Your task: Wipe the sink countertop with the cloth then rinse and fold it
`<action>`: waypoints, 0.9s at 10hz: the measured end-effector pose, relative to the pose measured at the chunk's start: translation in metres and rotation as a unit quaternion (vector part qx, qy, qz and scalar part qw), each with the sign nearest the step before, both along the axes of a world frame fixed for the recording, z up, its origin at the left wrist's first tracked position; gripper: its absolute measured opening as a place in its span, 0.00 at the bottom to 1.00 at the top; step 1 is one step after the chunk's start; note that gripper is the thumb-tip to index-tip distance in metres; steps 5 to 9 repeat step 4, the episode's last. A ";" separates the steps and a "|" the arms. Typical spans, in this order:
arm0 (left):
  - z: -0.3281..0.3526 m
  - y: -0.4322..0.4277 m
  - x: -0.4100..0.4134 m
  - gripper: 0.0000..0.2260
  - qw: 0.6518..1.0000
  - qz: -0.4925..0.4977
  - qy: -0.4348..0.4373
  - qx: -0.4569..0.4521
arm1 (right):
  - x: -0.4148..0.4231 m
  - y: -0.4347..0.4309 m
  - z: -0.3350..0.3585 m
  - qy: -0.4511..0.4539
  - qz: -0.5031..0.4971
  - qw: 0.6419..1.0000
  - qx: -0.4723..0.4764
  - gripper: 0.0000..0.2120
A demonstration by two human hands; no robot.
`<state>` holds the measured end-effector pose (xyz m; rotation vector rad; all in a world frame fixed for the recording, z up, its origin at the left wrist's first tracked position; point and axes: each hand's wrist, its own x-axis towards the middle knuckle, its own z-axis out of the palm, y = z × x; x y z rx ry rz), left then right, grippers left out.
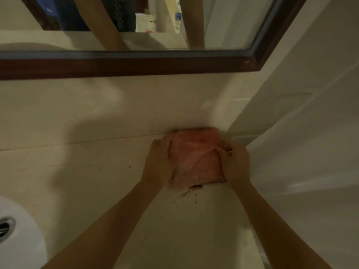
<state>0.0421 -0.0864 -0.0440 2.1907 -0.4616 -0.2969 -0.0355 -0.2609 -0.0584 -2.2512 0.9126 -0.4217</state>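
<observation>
- Two bare forearms enter from the bottom of the frame and rise toward its centre right, nearest the camera.
- The left hand [157,162] grips the left edge of a pink cloth [196,158], fingers curled onto the fabric.
- The right hand [236,162] pinches the cloth's right edge, fingers closed on a gathered fold near its upper corner.
- The cloth lies at centre right of the frame, on the cream countertop [87,181], its far edge touching the seam where counter meets the back wall, close to the corner with the side wall.
- It looks like soft terry, bunched into a rough square; judged light, limp and likely damp, so it will sag and unfold if lifted by one corner. Holding both side edges, as now, looks best for pushing it flat.
- Brown smears [184,197] mark the counter just below the cloth, so wiping seems unfinished.
- A white sink basin [25,226] with a metal drain [4,226] sits at lower left.
- A dark wood-framed mirror [136,63] spans the top.
- Count: one cloth, two hands, one basin, one mirror.
</observation>
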 end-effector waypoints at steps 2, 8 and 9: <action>0.001 0.000 -0.007 0.22 0.980 -0.052 -0.055 0.181 | -0.005 0.000 0.005 0.001 0.076 0.993 -0.086 0.10; 0.009 0.027 -0.010 0.24 0.984 -0.045 -0.061 0.164 | -0.014 0.002 0.008 0.015 0.071 0.985 -0.154 0.19; 0.009 0.027 -0.010 0.24 0.984 -0.045 -0.061 0.164 | -0.014 0.002 0.008 0.015 0.071 0.985 -0.154 0.19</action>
